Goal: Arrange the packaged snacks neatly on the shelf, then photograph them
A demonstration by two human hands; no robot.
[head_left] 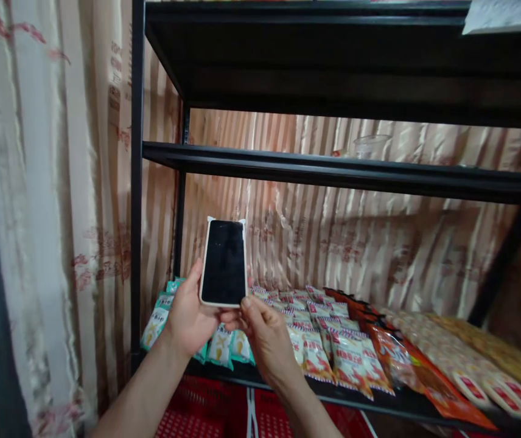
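I hold a phone (224, 263) with a dark screen and a pale case upright in front of a black metal shelf unit (333, 167). My left hand (190, 316) grips its lower left edge, fingers wrapped behind it. My right hand (265, 334) pinches the phone's bottom right corner. A white packet edge shows just behind the top of the phone. Below my hands, rows of snack packets (333, 347) lie on the lower shelf.
Teal packets (160, 319) lie at the shelf's left end, orange and yellow packets (461, 359) to the right. Striped wrapping (59, 213) covers the wall behind and to the left. A red basket (206, 407) sits under the shelf. The middle shelf carries a clear plastic cup (370, 146).
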